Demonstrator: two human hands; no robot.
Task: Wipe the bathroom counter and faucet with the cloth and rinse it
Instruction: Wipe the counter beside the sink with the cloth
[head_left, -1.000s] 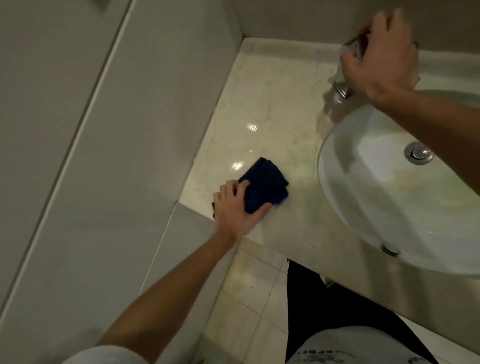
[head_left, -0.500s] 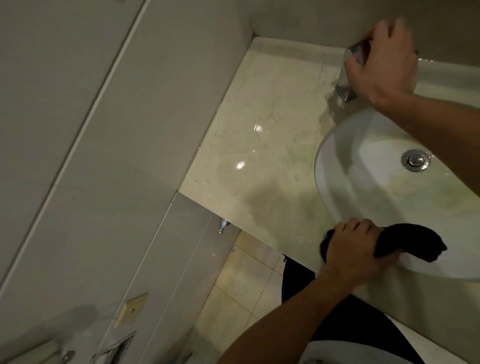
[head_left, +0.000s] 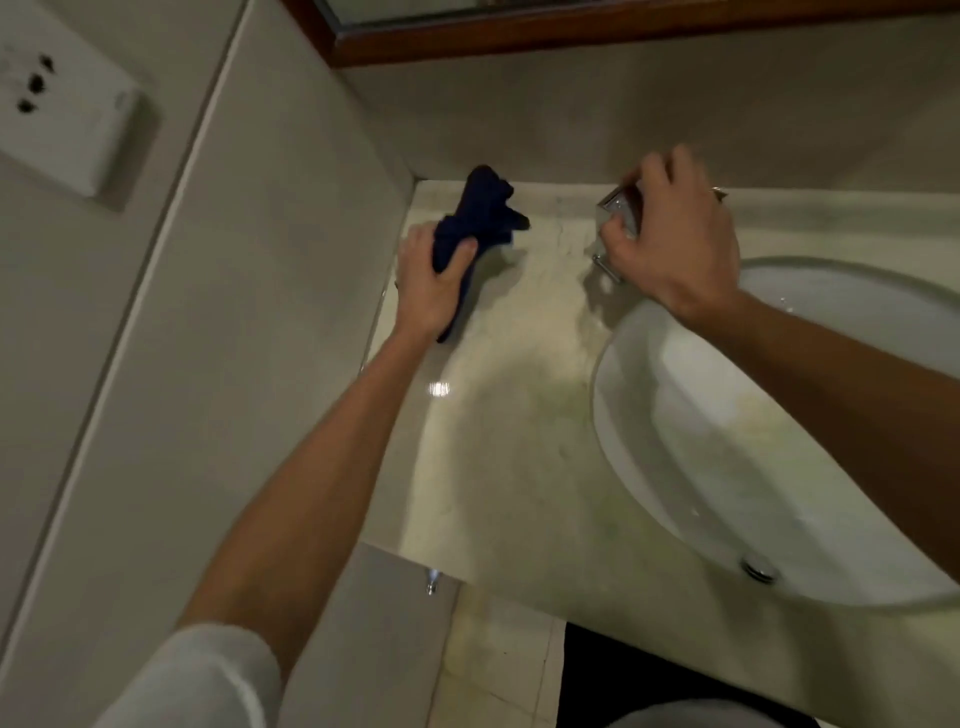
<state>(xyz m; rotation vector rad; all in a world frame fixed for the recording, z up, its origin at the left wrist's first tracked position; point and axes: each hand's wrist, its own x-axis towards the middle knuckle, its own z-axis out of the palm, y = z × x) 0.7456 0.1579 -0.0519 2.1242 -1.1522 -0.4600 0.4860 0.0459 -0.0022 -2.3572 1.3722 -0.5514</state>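
The left hand (head_left: 434, 283) grips the dark blue cloth (head_left: 480, 218) in a fist, thumb wrapped over it. The cloth sits bunched at the far left corner of the counter (head_left: 519, 467), close to where the side wall and back wall meet; whether it presses on the marble or hangs just above it cannot be told. Its long axis runs from the fist up and away toward the back wall, a loose end sticking out beyond the fingers.

The right hand (head_left: 670, 244) curls around the chrome faucet (head_left: 618, 208), just behind the basin (head_left: 675, 467), covering most of it.

The faucet lies to the right of the cloth, across a bare strip of counter. The left hand holds the cloth, so a wipe of the faucet probably means a rightward sweep along the back edge, and the right hand is likely to be in the way.
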